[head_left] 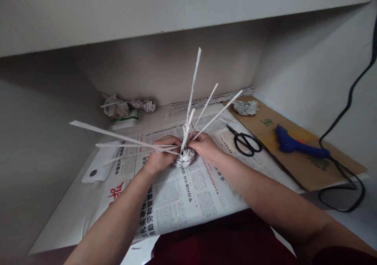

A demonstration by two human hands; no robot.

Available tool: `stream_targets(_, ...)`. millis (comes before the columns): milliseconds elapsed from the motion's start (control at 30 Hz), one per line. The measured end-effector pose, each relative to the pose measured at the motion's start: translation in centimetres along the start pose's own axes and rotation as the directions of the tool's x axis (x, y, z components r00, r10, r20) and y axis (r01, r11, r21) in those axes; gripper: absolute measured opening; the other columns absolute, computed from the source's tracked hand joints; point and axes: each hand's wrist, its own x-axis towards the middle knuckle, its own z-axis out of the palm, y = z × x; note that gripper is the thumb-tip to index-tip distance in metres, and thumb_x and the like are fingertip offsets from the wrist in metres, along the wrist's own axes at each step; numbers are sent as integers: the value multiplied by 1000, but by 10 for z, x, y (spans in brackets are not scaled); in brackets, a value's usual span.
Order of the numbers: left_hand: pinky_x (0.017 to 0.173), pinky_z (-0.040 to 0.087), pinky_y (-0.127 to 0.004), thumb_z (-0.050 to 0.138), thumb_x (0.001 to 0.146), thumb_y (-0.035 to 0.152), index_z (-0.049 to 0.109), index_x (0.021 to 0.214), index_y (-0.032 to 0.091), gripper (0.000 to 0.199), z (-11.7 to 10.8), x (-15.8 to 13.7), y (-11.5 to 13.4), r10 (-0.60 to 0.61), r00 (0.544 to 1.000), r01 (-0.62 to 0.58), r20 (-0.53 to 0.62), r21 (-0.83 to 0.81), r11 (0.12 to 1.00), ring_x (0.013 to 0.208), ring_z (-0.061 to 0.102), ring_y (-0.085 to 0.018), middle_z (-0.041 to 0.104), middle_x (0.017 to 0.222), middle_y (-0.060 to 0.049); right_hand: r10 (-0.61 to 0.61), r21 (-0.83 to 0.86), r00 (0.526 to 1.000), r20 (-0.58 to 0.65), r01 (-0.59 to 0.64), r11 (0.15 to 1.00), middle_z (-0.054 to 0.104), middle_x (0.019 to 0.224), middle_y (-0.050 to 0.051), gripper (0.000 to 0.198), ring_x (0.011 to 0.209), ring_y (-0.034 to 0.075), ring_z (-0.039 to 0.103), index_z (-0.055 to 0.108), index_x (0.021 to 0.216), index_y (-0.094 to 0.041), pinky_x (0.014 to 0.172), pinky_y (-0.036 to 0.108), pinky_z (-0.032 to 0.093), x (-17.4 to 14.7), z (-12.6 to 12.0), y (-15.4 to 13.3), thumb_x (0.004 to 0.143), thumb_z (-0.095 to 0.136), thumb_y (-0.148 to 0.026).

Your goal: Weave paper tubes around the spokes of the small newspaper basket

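Head view, from my remote seat. The woven piece sits low at the frame's centre, a small knot of plaited paper over the newspaper that covers much of the bench. Paper strips splay from its top: some rise toward the upper centre, others run out to the left.

Left hand: curled closed on the piece's left side, with strips crossing at its fingers. Right hand: closed in a pinch at the piece's top right, where the upright strips come out. I can't tell which strip each fingertip bears on; the fingers hide it.

Step in hand, as I judge it: weaving, with the strips being worked at the top of the piece. The next move, I'd say, calls for the left hand to steady the body while the right folds one strip over its neighbour and draws it snug, without creasing the rest. Long free ends could tangle.

Right of centre: scissors lie near the right forearm, apart from both hands. Farther right, a blue glue gun rests on cardboard. Upper centre, a bundle of thin sticks lies along the back wall.
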Motion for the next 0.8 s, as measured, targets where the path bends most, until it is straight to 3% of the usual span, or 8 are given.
stream_targets(233, 55, 47, -21, 63, 71, 15, 68, 74, 16, 6, 5, 1, 1, -253, 961, 246, -113, -72, 967, 59, 61, -13, 68, 66, 0, -194, -216, 975, 111, 214, 953, 61, 62, -4, 9, 56, 11, 56, 62, 69, -19, 55, 23, 44, -4, -6, -9, 68, 68, -25)
stream_targets(300, 57, 49, -22, 65, 70, 16, 70, 78, 16, 10, 4, 3, 1, -297, 945, 285, -138, -100, 953, 62, 63, -14, 71, 70, -1, -226, -249, 959, 172, 265, 932, 64, 67, -2, 2, 60, 12, 59, 66, 72, -19, 58, 23, 47, -7, -7, -13, 71, 65, -20)
stream_targets(400, 62, 52, -23, 64, 71, 18, 72, 78, 16, 11, 3, 5, 0, -326, 938, 313, -119, -113, 943, 66, 66, -16, 73, 74, -3, -233, -255, 947, 223, 287, 923, 68, 73, 1, 10, 69, 13, 64, 68, 68, -19, 63, 24, 50, -10, -7, -16, 74, 60, -15)
stream_targets(533, 62, 52, -24, 64, 72, 22, 71, 78, 16, 10, 3, 4, -7, -322, 943, 310, -78, -139, 940, 65, 65, -16, 72, 71, -2, -141, -183, 979, 145, 166, 969, 70, 75, 2, 13, 64, 14, 64, 68, 88, -18, 59, 25, 51, -6, -8, -15, 77, 64, -25)
stream_targets(600, 64, 53, -24, 66, 72, 23, 70, 80, 16, 12, 4, 2, -11, -294, 950, 277, -106, -149, 949, 68, 66, -16, 72, 74, -3, -118, -207, 989, 91, 135, 969, 69, 74, 3, 16, 65, 15, 64, 66, 86, -17, 60, 25, 50, -1, -11, -14, 75, 67, -28)
stream_targets(733, 62, 51, -23, 65, 75, 24, 69, 81, 15, 11, 7, 0, -10, -273, 953, 256, -129, -134, 957, 65, 65, -15, 71, 72, -2, -167, -501, 986, -21, 134, 855, 61, 58, -1, 27, 60, 14, 57, 62, 62, -17, 54, 23, 40, 2, -20, -16, 73, 70, -41)
stream_targets(800, 57, 50, -22, 64, 74, 22, 69, 78, 15, 9, 7, 0, -6, -297, 942, 281, -156, -118, 952, 60, 63, -14, 70, 68, -2, -210, -590, 978, 12, 177, 787, 58, 54, -2, 33, 57, 13, 55, 61, 58, -17, 52, 23, 37, -1, -22, -21, 73, 69, -45)
